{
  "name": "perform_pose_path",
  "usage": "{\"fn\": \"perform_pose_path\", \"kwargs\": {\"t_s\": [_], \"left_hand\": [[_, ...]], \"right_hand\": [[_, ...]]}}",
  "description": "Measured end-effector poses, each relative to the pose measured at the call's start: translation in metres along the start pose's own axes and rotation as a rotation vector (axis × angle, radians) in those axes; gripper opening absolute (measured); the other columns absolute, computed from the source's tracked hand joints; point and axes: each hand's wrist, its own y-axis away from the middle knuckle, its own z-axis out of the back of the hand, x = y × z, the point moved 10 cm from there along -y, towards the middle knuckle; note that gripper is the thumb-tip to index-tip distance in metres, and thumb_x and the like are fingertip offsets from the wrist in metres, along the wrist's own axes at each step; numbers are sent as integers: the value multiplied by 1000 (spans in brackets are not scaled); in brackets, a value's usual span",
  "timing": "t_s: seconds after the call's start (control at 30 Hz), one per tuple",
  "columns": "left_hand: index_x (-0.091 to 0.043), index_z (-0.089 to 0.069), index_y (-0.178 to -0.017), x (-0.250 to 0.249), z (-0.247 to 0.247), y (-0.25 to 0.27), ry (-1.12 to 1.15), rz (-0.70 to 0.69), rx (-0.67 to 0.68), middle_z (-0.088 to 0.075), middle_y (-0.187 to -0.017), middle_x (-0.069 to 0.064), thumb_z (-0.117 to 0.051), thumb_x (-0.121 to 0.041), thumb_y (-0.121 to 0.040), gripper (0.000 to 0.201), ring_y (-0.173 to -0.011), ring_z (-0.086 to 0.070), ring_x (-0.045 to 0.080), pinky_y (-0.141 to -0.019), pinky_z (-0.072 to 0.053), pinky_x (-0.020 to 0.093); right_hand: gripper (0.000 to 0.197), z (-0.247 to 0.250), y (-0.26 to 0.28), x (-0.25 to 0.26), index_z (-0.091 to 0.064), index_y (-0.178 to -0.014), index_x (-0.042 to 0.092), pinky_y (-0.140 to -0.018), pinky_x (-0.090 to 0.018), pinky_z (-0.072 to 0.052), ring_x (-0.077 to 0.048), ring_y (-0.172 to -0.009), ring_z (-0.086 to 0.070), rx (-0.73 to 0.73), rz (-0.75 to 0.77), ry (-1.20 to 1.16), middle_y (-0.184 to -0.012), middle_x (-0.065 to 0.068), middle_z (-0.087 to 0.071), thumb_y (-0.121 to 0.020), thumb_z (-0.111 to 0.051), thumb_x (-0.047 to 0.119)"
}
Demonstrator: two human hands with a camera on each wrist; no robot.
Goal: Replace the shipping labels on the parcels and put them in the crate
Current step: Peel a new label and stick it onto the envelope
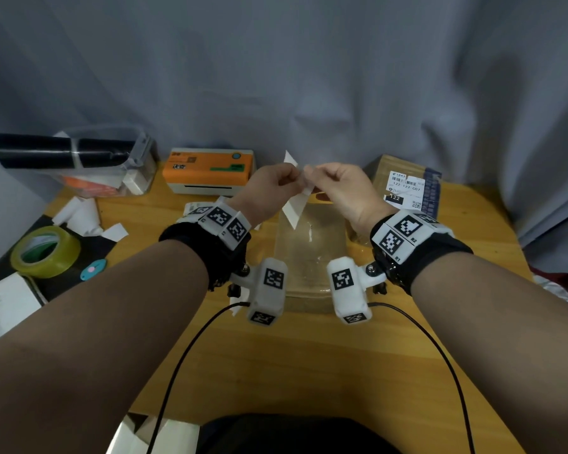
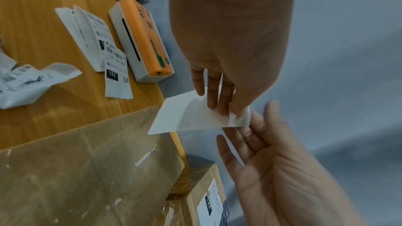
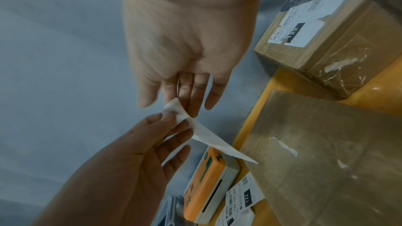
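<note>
We judge the step to be peeling a fresh label [image 1: 296,194] from its backing. Left hand [image 1: 271,185] and right hand [image 1: 336,188] each pinch one corner of it above the bare parcel [image 1: 310,253]; their other fingers spread loosely. Next comes a clean separation, then laying the label flat on that parcel. No crate is visible.
</note>
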Motion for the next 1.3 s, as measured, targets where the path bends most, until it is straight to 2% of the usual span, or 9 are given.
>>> {"fn": "perform_pose_path", "kwargs": {"t_s": [0.13,0.37,0.47,0.57,0.8,0.9,1.03,1.17,1.3], "left_hand": [[-2,-66,-92,-5,-2,0,-12,-27,0,-55,-70,-2,-57,-17,-92,17,-58,-45,-3,-57,-37,10],[-6,-58,-79,-6,-3,1,56,-10,6,-45,-66,-4,-57,-12,-90,12,-57,-39,3,-59,-34,18],[-10,-51,-73,-6,-1,2,106,-15,3,-42,-64,-5,-55,-11,-92,19,-54,-39,-1,-56,-34,10],[-16,-50,-70,-4,2,3,117,-4,3,-41,-65,-5,-55,-12,-92,24,-58,-38,4,-59,-34,16],[-6,-61,-93,-1,9,1,117,35,-48,-57,-79,-3,-57,-20,-91,15,-74,-51,7,-71,-41,20],[-4,-63,-97,-1,13,-4,16,31,-97,-56,-77,-1,-57,-32,-92,29,-68,-49,8,-64,-41,20],[-7,-63,-88,-7,14,-6,-45,-9,-107,-49,-65,-7,-58,-25,-92,20,-57,-42,2,-53,-34,11],[-7,-66,-86,-9,7,-4,2,-7,-56,-55,-67,-7,-61,-22,-90,16,-61,-47,1,-58,-37,12],[-8,-69,-86,-15,4,-3,-10,-33,-42,-59,-69,-3,-64,-18,-88,11,-61,-49,0,-57,-39,9]], "right_hand": [[18,4,-4,-1,-68,-103,2,-77,-11,-48,0,-73,-59,-47,35,28,-81,5,-65,-90,-63,13],[13,9,-5,-5,-68,-79,17,-68,-10,-45,11,-57,-55,-68,20,4,-70,10,-62,-90,-63,12],[10,12,-8,-5,-67,-82,16,-71,-14,-44,4,-63,-53,-80,0,-24,-71,9,-61,-90,-62,13],[7,16,-11,-6,-67,-87,13,-71,-15,-42,0,-67,-52,-114,-11,-32,-73,8,-60,-91,-62,14],[13,10,-11,-1,-67,-97,13,-80,-18,-46,-3,-77,-57,-61,54,56,-83,6,-64,-93,-56,9],[17,4,-9,5,-69,-104,11,-89,-22,-48,-8,-89,-61,-26,94,88,-92,3,-67,-94,-56,10],[16,5,-8,2,-69,-92,22,-91,-24,-48,-7,-88,-62,-29,62,41,-85,11,-67,-91,-59,9],[13,10,-5,-2,-72,-80,18,-82,-22,-50,-7,-78,-63,-38,7,-130,-76,5,-70,-88,-63,16],[8,12,-7,0,-70,-78,20,-70,-13,-48,2,-67,-62,-40,60,-85,-69,11,-70,-85,-69,16]]}}
